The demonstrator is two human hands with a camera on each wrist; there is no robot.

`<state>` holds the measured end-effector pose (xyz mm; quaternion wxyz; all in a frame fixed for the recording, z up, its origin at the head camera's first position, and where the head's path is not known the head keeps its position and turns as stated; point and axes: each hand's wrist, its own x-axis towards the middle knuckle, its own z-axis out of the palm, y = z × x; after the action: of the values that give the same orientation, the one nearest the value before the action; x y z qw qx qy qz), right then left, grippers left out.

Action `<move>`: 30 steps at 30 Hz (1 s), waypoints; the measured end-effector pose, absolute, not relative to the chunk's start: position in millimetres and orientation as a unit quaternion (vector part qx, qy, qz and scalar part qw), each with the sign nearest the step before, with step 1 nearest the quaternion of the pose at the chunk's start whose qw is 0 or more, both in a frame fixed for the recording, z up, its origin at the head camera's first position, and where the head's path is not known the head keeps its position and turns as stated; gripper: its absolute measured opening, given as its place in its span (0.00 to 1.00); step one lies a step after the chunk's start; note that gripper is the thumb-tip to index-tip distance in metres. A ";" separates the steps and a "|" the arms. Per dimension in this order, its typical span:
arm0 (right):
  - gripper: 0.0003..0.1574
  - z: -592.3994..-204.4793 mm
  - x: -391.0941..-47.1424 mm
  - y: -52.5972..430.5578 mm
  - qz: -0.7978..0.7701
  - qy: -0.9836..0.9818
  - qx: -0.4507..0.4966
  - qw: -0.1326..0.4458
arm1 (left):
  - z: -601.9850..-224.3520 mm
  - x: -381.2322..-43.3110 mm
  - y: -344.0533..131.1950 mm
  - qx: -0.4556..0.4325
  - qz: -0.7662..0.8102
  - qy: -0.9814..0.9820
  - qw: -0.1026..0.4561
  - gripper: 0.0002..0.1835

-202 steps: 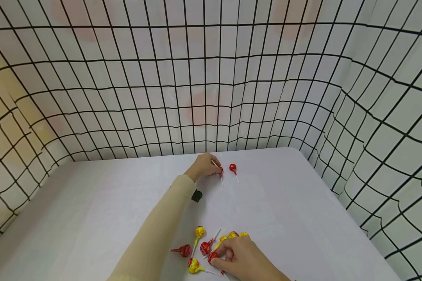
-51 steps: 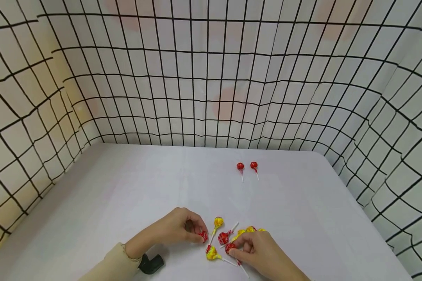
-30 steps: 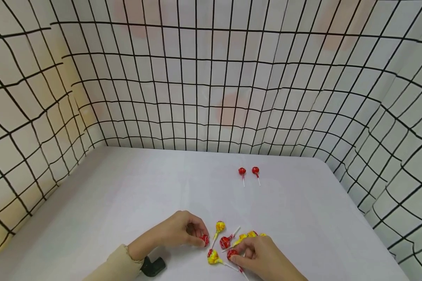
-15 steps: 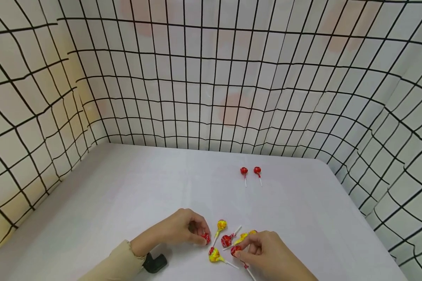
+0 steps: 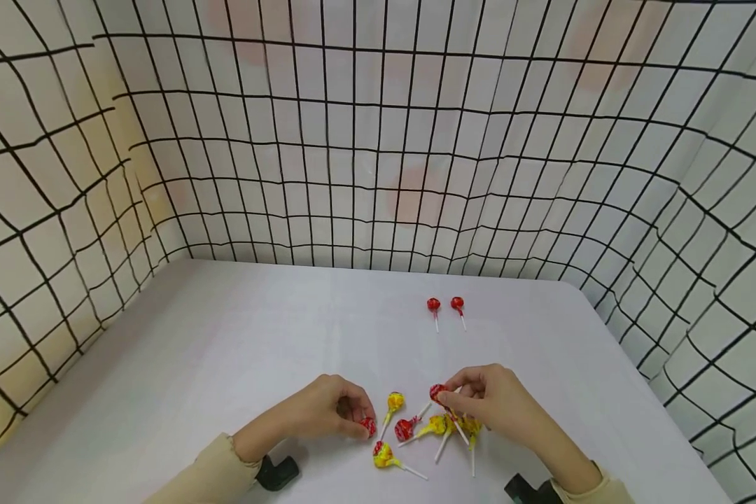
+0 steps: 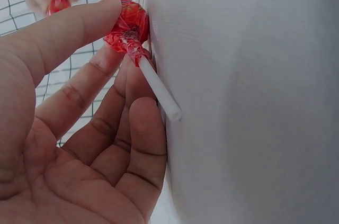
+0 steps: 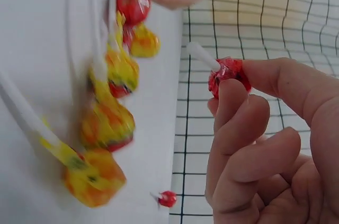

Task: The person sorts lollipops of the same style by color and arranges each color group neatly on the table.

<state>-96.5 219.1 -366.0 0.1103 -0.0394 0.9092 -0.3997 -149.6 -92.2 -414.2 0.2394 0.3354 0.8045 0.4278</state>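
Head view: pinching a round red lollipop in a shiny printed wrapper (image 5: 368, 426) with the left hand (image 5: 318, 413), low over the smooth white tabletop (image 5: 258, 322). Pinching a second round red-wrapped lollipop with a white stick (image 5: 438, 393) with the right hand (image 5: 494, 402), right by a bunch of yellow-wrapped lollipops (image 5: 437, 424). Also note, between hands, a loose red lollipop with a white stick (image 5: 406, 428); near the left hand, a single upright-pointing yellow lollipop (image 5: 395, 402) and a yellow-and-red lollipop (image 5: 383, 455). Farther back, see a pair of small red lollipops (image 5: 433, 304), side by side near the black wire-grid backdrop (image 5: 327, 161). Could snag the yellow bunch if dragged sideways, because of the stick slanting across it; could knock the single yellow one if swung right with the left hand. Reaching in from both lower sides, wrists low, fingers toward the middle.

Left wrist view: grasping the red head between thumb and fingertip, other fingers loosely bent, stick slanting toward the tabletop. Could roll out if squeezed off-centre, given slick wrapper and round shape.

Right wrist view: grasping the second one by thumb and forefinger, remaining fingers curled, clear of the tabletop. Could drop onto the bunch if loosened early.
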 end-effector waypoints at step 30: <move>0.21 -398.0 -267.4 181.2 -0.391 0.917 0.058 0.050 | -417.4 -151.2 -92.4 0.331 0.435 0.801 0.243 0.08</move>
<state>-267.4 181.2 -398.0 0.0499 0.0584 0.9172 -0.3910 -151.2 -92.4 -417.4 0.2430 0.3310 0.8012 0.4352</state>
